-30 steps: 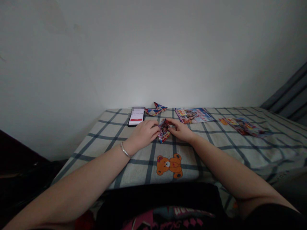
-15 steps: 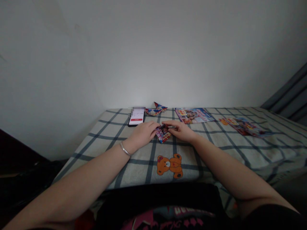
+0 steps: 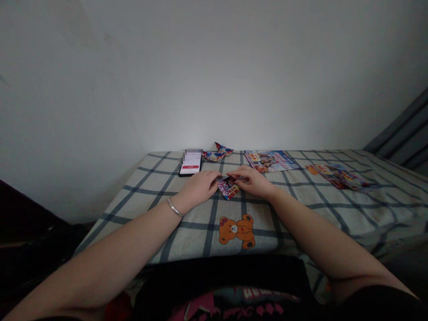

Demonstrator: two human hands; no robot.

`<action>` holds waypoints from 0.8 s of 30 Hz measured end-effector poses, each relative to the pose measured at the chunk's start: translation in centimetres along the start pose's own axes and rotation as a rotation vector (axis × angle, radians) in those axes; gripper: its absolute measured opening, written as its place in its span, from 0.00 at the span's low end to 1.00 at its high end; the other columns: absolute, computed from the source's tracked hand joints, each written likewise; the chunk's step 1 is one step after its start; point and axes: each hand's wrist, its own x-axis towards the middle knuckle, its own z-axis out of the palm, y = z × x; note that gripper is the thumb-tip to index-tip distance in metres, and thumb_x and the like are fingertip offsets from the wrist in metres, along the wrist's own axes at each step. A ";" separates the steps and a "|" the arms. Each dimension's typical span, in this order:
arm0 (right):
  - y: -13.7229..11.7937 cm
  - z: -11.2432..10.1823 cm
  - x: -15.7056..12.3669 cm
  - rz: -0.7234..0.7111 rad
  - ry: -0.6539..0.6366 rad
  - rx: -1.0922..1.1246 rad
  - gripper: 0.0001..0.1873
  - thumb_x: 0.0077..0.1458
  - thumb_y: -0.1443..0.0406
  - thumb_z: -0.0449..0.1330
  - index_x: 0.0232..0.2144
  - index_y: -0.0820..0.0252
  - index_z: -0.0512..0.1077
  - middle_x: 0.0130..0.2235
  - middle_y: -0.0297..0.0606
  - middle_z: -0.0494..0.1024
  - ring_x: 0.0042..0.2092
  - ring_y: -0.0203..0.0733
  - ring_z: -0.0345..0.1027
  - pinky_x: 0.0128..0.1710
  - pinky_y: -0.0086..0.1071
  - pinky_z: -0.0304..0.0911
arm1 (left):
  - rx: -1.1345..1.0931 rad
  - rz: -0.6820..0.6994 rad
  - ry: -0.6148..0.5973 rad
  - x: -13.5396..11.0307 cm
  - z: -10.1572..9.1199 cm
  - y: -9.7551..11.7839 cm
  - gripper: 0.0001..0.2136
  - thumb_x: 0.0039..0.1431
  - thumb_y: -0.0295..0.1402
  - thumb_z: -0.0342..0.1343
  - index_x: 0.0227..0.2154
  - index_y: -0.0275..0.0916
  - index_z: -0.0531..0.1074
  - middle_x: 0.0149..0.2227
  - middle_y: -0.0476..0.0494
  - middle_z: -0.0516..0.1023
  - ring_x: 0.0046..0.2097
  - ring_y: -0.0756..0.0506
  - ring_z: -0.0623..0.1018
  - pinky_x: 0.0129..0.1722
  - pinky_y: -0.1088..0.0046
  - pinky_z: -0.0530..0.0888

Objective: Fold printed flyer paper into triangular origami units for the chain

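Observation:
A small folded piece of colourful printed paper [image 3: 229,188] lies on the checked bedsheet [image 3: 187,214] between my two hands. My left hand [image 3: 198,187], with a silver bracelet on its wrist, pinches the paper's left edge with its fingertips. From the other side my right hand [image 3: 252,181] presses down on the paper's top and right part, fingers closed over it. The upper part of the paper is hidden under my fingers.
A phone [image 3: 191,163] with a lit screen lies behind my left hand. Beside it sits a folded paper shape [image 3: 217,154]. Two colourful printed sheets [image 3: 270,160] [image 3: 340,175] lie to the right. An orange bear print [image 3: 237,230] marks the sheet near me. The white wall stands close behind.
The folded paper stood up between my fingers a second ago; now it is pressed flatter onto the sheet, with both hands closed in over it.

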 end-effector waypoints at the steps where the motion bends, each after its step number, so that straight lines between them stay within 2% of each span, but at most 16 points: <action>1: -0.1 0.0 0.0 0.003 0.002 -0.032 0.23 0.53 0.72 0.56 0.50 0.55 0.75 0.37 0.39 0.75 0.40 0.40 0.70 0.42 0.35 0.68 | -0.029 -0.019 -0.004 0.0 0.1 0.0 0.11 0.62 0.30 0.49 0.47 0.37 0.70 0.40 0.41 0.77 0.40 0.44 0.77 0.41 0.66 0.73; 5: -0.2 0.3 0.0 0.009 0.001 -0.077 0.22 0.53 0.72 0.56 0.50 0.57 0.74 0.33 0.37 0.73 0.34 0.39 0.67 0.39 0.34 0.66 | -0.130 -0.066 -0.014 0.2 0.4 0.2 0.12 0.61 0.28 0.50 0.48 0.37 0.69 0.40 0.41 0.78 0.40 0.44 0.77 0.41 0.67 0.74; 10: -0.1 0.3 0.1 -0.002 -0.005 -0.106 0.24 0.53 0.75 0.54 0.51 0.57 0.74 0.37 0.39 0.74 0.37 0.40 0.68 0.42 0.35 0.66 | -0.126 -0.072 -0.024 0.2 0.4 0.2 0.13 0.60 0.26 0.50 0.47 0.37 0.70 0.37 0.43 0.78 0.37 0.45 0.76 0.38 0.68 0.73; 16: 0.2 -0.2 -0.1 -0.023 -0.041 -0.170 0.22 0.56 0.73 0.55 0.51 0.53 0.74 0.39 0.40 0.73 0.41 0.40 0.69 0.44 0.35 0.66 | -0.087 -0.044 -0.009 0.3 0.3 -0.1 0.13 0.60 0.26 0.50 0.46 0.39 0.72 0.37 0.44 0.78 0.38 0.45 0.77 0.39 0.68 0.72; 21: 1.2 -0.3 -0.2 -0.059 -0.085 -0.159 0.21 0.59 0.72 0.55 0.51 0.51 0.75 0.38 0.39 0.71 0.40 0.39 0.68 0.43 0.34 0.66 | -0.026 -0.077 -0.022 0.4 0.2 -0.3 0.11 0.62 0.29 0.50 0.44 0.39 0.74 0.32 0.45 0.77 0.34 0.44 0.75 0.36 0.68 0.71; 24: 1.6 -0.3 -0.3 -0.081 -0.105 -0.165 0.20 0.60 0.71 0.55 0.51 0.49 0.75 0.37 0.38 0.71 0.39 0.38 0.67 0.42 0.33 0.66 | -0.032 -0.081 -0.024 0.5 0.2 -0.5 0.10 0.61 0.29 0.51 0.43 0.39 0.74 0.33 0.44 0.78 0.36 0.44 0.75 0.38 0.68 0.71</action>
